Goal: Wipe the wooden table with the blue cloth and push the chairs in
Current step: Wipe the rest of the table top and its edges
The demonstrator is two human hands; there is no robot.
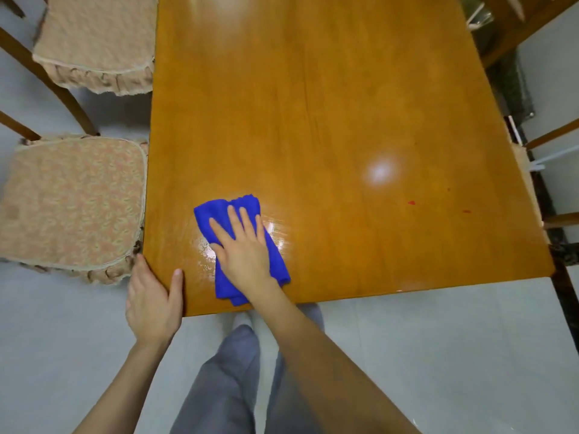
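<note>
The right hand point(241, 245) is laid flat, fingers straight and spread, pressing on the blue cloth point(224, 286); nothing is gripped. The left hand point(153, 296) is clamped on the near corner of the wooden surface point(344, 104), thumb on top, one finger along the side edge, the remaining fingers hidden below.

The cloth is folded into a pad under the right palm, close to the near edge. It is judged soft, light and damp. It is best driven by flat pressure on its middle, since it may bunch or unfold if dragged by a corner.

A wet sheen point(205, 250) is seen between the two hands and just beyond the right fingertips. Two small red specks point(412, 202) lie well to the right of the right hand, apparently not yet wiped. The top is glossy and is judged slippery when wet.

Two cushioned chairs point(72, 208) stand left of the left hand, seats outside the edge, not pushed in. Further chair frames point(557, 136) are partly visible far right. The floor point(438, 355) is pale.
</note>
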